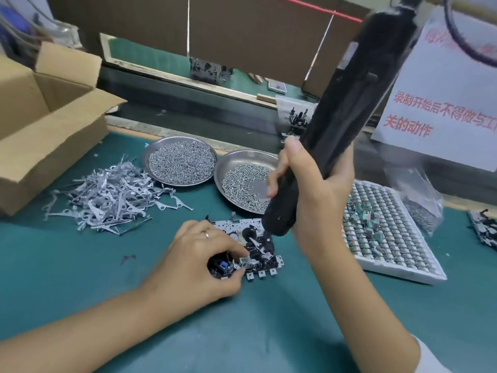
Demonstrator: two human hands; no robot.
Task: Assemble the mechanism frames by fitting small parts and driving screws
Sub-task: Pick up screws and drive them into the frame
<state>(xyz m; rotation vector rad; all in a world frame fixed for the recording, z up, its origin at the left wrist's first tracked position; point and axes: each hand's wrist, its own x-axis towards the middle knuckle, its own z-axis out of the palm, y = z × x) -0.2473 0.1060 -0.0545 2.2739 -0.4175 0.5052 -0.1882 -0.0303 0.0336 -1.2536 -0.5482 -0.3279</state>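
Note:
A metal mechanism frame (248, 249) with black and blue parts lies flat on the green mat at the centre. My left hand (199, 259) rests on its left end, and the thumb and forefinger pinch the frame's near edge. My right hand (314, 189) grips a long black electric screwdriver (338, 117) held tilted, its tip down on the frame's right part near a black wheel. The bit and any screw under it are hidden by the tool's nose.
Two steel dishes of screws (180, 160) (246, 181) stand behind the frame. A heap of flat metal levers (113, 196) lies to the left, beside an open cardboard box (45, 125). A white tray of small parts (387, 230) sits at right, under a paper notice (443, 84).

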